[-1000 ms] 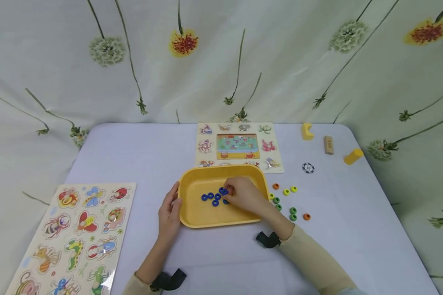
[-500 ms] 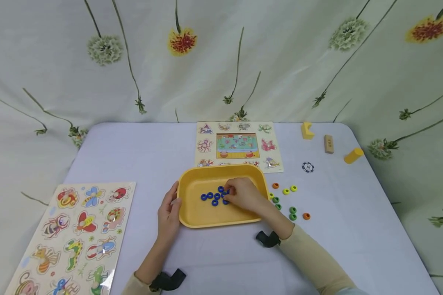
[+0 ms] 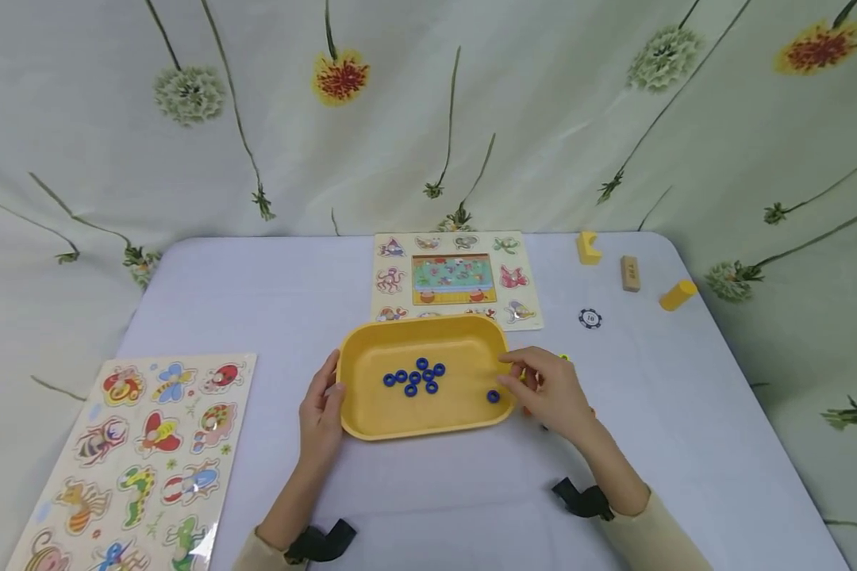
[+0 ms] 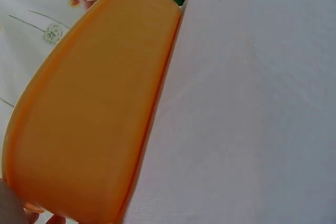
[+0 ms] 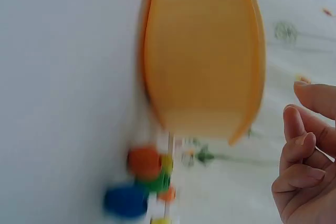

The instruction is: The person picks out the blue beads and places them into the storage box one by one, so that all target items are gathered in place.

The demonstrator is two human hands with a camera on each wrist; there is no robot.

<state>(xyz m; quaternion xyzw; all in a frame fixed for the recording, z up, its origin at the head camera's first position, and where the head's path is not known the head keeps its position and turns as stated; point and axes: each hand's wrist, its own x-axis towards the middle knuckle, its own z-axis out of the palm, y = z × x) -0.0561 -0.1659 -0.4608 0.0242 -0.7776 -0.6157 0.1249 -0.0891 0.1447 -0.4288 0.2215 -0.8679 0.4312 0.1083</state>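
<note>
In the head view my left hand [image 3: 320,408] grips the left end of a yellow tray [image 3: 371,424], thumb by the rim. The left wrist view shows that tray's side wall [image 4: 89,103] and some fingertips [image 4: 55,219] under its end. Several blue ring beads [image 3: 415,378] lie clustered mid-tray. A lone blue bead [image 3: 493,396] sits near the tray's right end, just below my right thumb. My right hand [image 3: 553,396] hovers at the right rim, thumb and index finger apart with nothing visible between them. Its other fingers [image 5: 296,177] curl loosely in the right wrist view.
Orange [image 5: 144,162], green [image 5: 157,182] and blue [image 5: 126,200] beads lie right of the tray, mostly hidden by my right hand in the head view. Picture boards stand behind [image 3: 386,262] and left [image 3: 143,460]. A poker chip [image 3: 590,319] and small blocks [image 3: 630,274] lie at the back right.
My right hand has moved right, from the blue bead cluster to the tray's right rim. A lone blue bead now shows at that end. My left hand keeps its grip.
</note>
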